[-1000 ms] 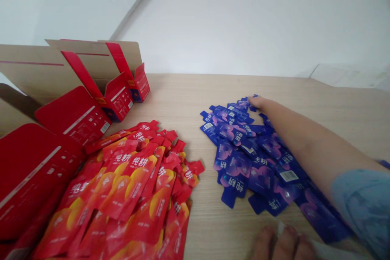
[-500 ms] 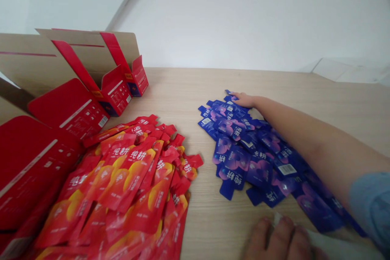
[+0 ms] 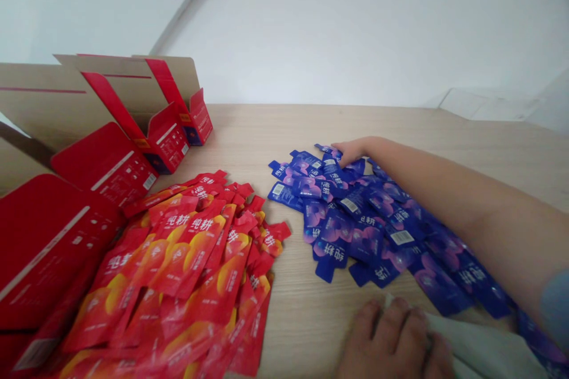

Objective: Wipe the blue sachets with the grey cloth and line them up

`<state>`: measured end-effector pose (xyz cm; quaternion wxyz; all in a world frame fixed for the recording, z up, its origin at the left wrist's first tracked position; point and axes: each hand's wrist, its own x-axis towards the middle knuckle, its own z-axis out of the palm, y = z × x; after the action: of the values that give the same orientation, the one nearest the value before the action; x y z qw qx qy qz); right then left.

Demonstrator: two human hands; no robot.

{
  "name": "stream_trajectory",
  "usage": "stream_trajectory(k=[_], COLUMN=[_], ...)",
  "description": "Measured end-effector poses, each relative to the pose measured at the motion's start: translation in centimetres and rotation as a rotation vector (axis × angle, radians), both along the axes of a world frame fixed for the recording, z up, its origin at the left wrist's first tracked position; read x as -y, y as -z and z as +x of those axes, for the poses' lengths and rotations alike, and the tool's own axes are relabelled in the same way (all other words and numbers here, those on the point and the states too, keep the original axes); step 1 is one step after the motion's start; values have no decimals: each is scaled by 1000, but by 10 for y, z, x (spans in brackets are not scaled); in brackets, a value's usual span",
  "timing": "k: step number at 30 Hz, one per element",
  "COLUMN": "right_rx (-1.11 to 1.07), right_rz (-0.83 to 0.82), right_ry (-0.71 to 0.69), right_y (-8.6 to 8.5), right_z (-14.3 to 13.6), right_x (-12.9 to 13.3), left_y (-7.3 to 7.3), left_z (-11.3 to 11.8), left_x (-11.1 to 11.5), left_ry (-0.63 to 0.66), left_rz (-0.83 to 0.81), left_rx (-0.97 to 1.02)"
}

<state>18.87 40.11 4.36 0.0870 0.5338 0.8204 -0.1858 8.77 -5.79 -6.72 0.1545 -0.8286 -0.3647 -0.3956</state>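
Blue and purple pouches lie in a loose, overlapping heap on the right side of the table. My right hand reaches over to the heap's far end, its fingers closed around pouches there; how many it grips is hidden. At the bottom edge, my left hand has its fingers curled over the edge of a pale, whitish bag or sheet in front of the blue heap. Its thumb is not clearly visible. A pile of red and orange pouches lies left of both hands, untouched.
Several red cartons with raised brown flaps stand open along the left side. The wooden table meets a white wall at the back. A white block-like form is at the back right.
My right hand has closed more around the pouches at the far end, and these have shifted left and nearer. The view has moved slightly. My left hand stays by the pale bag or sheet.
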Motion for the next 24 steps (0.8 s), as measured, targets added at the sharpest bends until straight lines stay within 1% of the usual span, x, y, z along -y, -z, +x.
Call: stream_trajectory(k=[2, 5, 8, 12, 15, 17, 22, 24], right_rx=[35, 58, 54, 33, 16, 13, 42, 51], right_rz=[-37, -108, -154, -124, -66, 6, 300, 373], right_ry=[70, 145, 178, 184, 163, 139, 91, 54], right_y=[-2, -3, -5, -8, -9, -10, -21, -23], right_z=[-6, -13, -15, -17, -20, -20, -9, -1], right_x=[0, 5, 12, 22, 30, 34, 45, 53], left_y=[1, -3, -10, -15, -18, -22, -35, -40], left_z=[-3, -8, -13, -17, -20, -23, -33, -36], left_x=[2, 5, 6, 5, 5, 5, 7, 8], left_ry=[5, 1, 8, 41, 63, 70, 127, 159], left_rz=[-25, -10, -25, -71, -59, -85, -202, -252], left_rx=[-37, -9, -4, -46, -53, -88, -195, -215])
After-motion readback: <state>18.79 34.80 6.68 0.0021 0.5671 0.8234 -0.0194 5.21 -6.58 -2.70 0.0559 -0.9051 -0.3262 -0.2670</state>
